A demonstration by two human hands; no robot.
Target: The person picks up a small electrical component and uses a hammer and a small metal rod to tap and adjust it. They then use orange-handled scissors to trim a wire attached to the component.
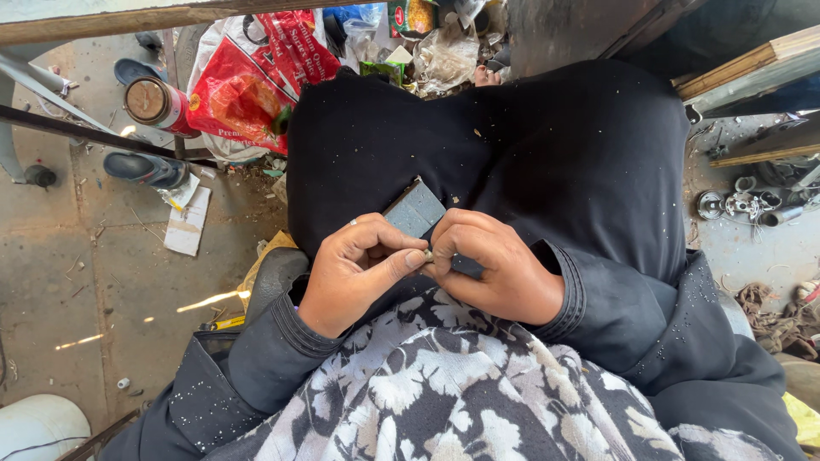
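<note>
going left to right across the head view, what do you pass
white bucket → dark sandal → tin can → red bag → left hand → grey block → right hand → metal parts

Littered, sunlit concrete floor [102, 282]

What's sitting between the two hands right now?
In the head view, a small metallic piece is pinched between the left hand and right hand, fingertips meeting on it, above a grey block on the lap.
</note>
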